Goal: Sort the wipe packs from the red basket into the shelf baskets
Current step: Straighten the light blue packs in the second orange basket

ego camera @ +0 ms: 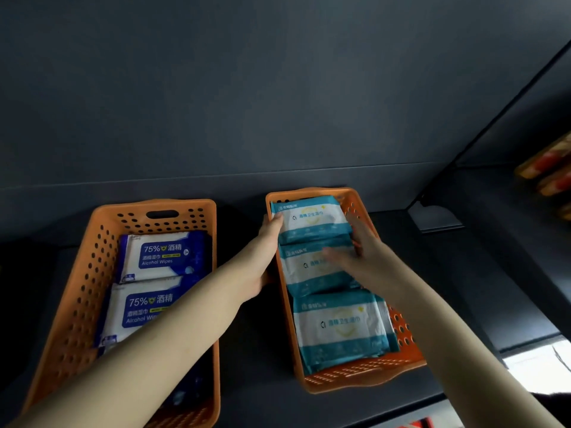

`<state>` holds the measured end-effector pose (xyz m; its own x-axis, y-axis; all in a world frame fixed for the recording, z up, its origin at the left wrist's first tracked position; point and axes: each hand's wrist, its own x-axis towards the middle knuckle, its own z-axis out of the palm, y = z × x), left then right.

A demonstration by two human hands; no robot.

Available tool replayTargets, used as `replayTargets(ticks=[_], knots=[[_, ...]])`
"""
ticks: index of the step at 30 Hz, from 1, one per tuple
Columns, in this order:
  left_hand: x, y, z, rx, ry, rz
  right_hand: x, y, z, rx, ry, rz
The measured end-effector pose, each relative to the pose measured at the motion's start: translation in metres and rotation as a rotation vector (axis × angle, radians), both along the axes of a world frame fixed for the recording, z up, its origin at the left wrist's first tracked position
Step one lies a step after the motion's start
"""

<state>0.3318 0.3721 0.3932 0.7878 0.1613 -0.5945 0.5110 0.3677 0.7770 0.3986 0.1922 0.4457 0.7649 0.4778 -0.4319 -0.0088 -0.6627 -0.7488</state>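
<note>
Step in hand: seat the teal wipe packs in the right shelf basket (pixel 364 375), centre-right of the frame.

1. Position. The basket stands on the dark shelf (pixel 256 350) and holds three teal packs in a row: the far pack (pixel 312 217), the middle pack (pixel 309 273) and the near pack (pixel 340 325). Each overlaps the one behind it.
2. Left hand (pixel 265 251). I clasp the basket's left wall. My thumb (pixel 276 218) goes over the rim onto the far pack's left edge, and my other fingers curl outside the wall, partly hidden.
3. Right hand (pixel 358 251). It is blurred. My fingers look extended and loose, laid across the middle pack and reaching the far pack's right edge. I judge that they grasp nothing.
4. Method. Brace the wall with the left hand so that the basket does not slide. Press the packs flat with the right palm, and square their edges to both walls. Do not pinch the soft wrappers, since they will likely buckle.
5. Check. The blue alcohol wipe packs (pixel 157 254) belong in the left shelf basket (pixel 92 242), lower left. Keep the two kinds separate.
6. Source. A red edge (pixel 421 423) shows at the bottom of the frame. I cannot tell whether it is the red basket.
</note>
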Motion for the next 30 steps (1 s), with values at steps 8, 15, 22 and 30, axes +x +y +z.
replayTargets(ticks=[8, 15, 22, 30], knots=[[0.001, -0.001, -0.002, 0.021, -0.001, 0.021, -0.014, 0.007, -0.012, -0.166, -0.181, 0.021], [0.002, -0.002, -0.003, 0.070, 0.009, 0.020, -0.003, 0.000, -0.014, -0.136, -0.178, -0.003], [0.003, -0.001, -0.004, 0.058, 0.003, 0.016, 0.006, -0.003, -0.018, -0.276, 0.195, 0.023], [-0.002, -0.004, 0.005, 0.071, 0.061, -0.019, 0.005, 0.001, -0.015, -0.297, 0.296, 0.047]])
